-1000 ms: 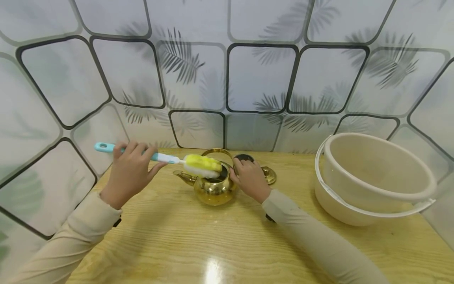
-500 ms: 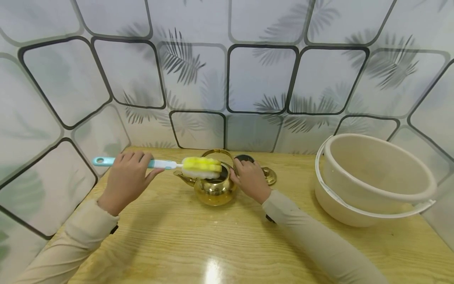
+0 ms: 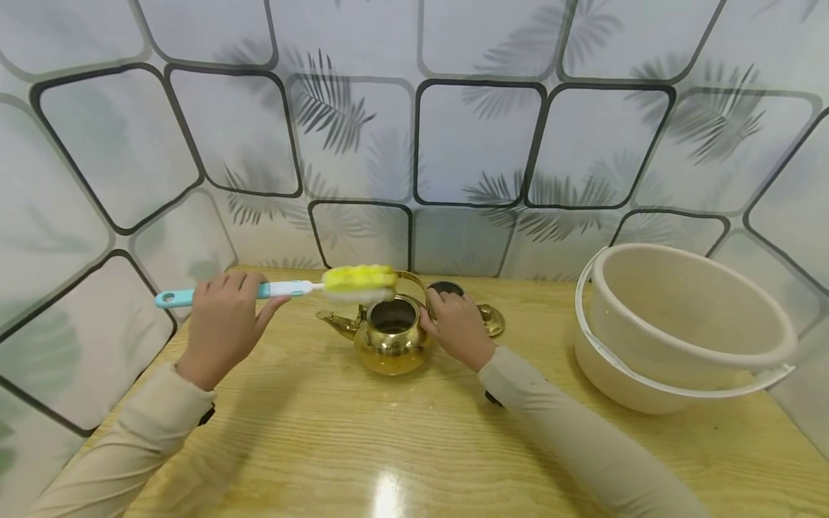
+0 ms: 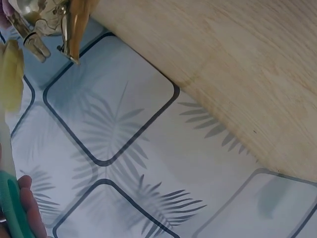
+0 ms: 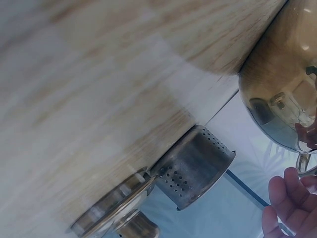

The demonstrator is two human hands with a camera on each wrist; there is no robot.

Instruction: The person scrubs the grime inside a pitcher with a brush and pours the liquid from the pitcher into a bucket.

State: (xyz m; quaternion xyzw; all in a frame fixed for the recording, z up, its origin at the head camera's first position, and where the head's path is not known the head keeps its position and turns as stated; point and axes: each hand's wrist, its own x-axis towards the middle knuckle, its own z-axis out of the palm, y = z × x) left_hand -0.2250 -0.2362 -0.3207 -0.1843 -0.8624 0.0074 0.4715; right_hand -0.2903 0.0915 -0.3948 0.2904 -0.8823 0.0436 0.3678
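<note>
My left hand [image 3: 223, 316] grips the blue-and-white handle of a sponge bottle brush [image 3: 358, 280]. The brush lies level in the air, its yellow-and-white head above and behind the mouth of a shiny gold teapot [image 3: 391, 351]. Uncovered, the teapot stands upright on the table with its spout to the left. On its right side my right hand [image 3: 458, 327] holds the base of the hoop handle. Beyond that hand lie the gold lid [image 3: 492, 320] and a perforated metal strainer [image 5: 193, 166], partly hidden in the head view.
A large cream bucket [image 3: 680, 302] with a white carrying handle stands at the right of the wooden table [image 3: 324, 446]. A patterned wall covering [image 3: 479, 144] rises right behind the table's back edge and along its sides.
The brush head has risen from the teapot's mouth and moved back and slightly left, with my left hand shifting left. My right hand and the teapot have stayed in place.
</note>
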